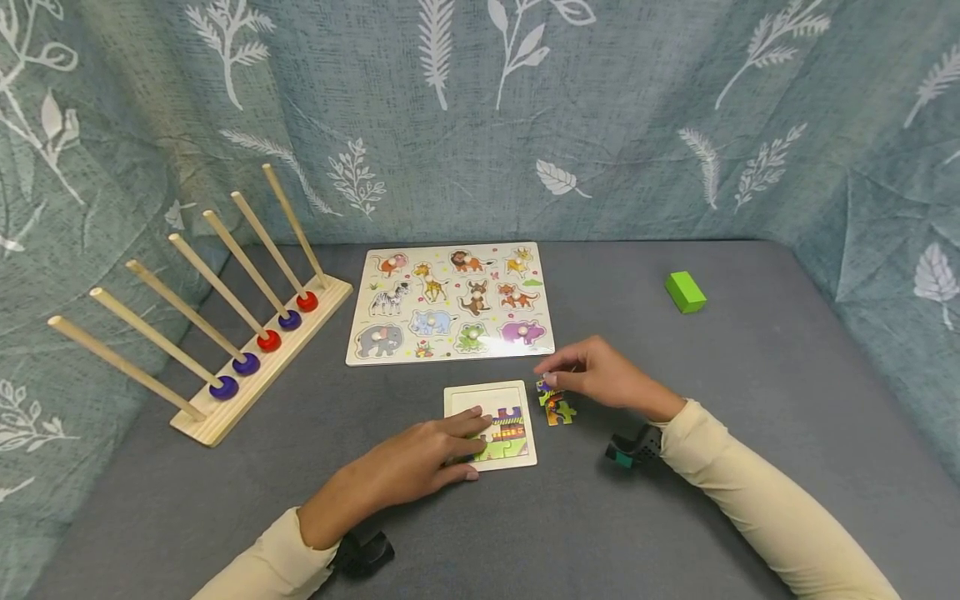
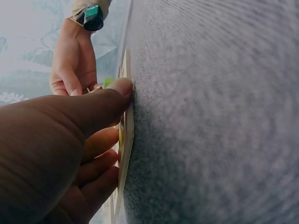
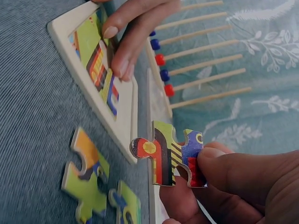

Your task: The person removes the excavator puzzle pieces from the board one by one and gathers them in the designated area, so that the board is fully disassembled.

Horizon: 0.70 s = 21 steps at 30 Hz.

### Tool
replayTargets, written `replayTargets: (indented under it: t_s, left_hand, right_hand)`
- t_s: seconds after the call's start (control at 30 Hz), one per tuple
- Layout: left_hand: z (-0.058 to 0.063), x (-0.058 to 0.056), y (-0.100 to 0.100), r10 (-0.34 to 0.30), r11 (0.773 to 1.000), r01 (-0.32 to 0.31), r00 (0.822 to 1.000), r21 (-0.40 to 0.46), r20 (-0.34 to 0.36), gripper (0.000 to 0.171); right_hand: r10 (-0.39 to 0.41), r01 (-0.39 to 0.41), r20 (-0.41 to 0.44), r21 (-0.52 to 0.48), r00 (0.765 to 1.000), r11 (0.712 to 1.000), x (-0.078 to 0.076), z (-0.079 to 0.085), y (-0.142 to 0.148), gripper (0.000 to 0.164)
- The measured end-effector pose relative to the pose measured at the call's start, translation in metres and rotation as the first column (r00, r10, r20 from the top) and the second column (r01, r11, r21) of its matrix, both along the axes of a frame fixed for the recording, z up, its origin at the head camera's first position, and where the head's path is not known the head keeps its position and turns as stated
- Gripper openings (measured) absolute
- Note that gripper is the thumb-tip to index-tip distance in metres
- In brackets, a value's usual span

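Note:
My right hand (image 1: 603, 377) pinches a jigsaw puzzle piece (image 3: 163, 156) between thumb and fingers, just above the table. The piece carries red, blue and green print with black-and-yellow stripes. Below it, loose puzzle pieces (image 3: 88, 182) lie on the cloth, right of the wooden puzzle tray (image 1: 530, 425). Fitted pieces (image 1: 510, 429) fill part of that tray. My left hand (image 1: 420, 457) rests over the tray's left side, fingertips on its surface and thumb at the near rim in the left wrist view. The hand hides the tray's lower left part.
Behind the tray lies an animal peg puzzle board (image 1: 450, 304). A wooden rack (image 1: 262, 367) with tall pegs and red and blue rings stands at the left. A green block (image 1: 686, 292) sits at the back right. Leaf-patterned cloth (image 1: 480, 125) hangs behind the grey table.

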<state>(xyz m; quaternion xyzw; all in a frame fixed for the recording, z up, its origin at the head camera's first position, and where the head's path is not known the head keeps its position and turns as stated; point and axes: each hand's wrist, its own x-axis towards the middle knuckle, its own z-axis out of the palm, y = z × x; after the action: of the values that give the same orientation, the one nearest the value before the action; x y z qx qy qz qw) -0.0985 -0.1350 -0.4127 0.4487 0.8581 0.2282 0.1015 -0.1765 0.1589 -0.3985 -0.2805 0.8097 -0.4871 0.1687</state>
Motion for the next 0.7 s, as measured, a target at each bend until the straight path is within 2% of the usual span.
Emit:
replayTargets:
  t_s: [0.23, 0.47, 0.7]
  left_hand:
    - [0.000, 0.001, 0.001, -0.010, 1.000, 0.010, 1.000, -0.005, -0.024, 0.040]
    - [0.002, 0.002, 0.000, 0.003, 1.000, -0.003, 1.000, -0.023, -0.008, 0.040]
    - [0.002, 0.002, 0.001, 0.000, 1.000, -0.001, 1.000, -0.031, -0.027, 0.040]
  right_hand:
    - [-0.031, 0.032, 0.042, -0.018, 0.999, 0.999, 0.001, -0.001, 0.011, 0.017]
    - [-0.014, 0.014, 0.041, 0.004, 0.999, 1.000, 0.001, -0.003, 0.023, 0.017]
    - [-0.025, 0.023, 0.043, 0.042, 0.999, 0.999, 0.002, -0.005, 0.034, 0.017]
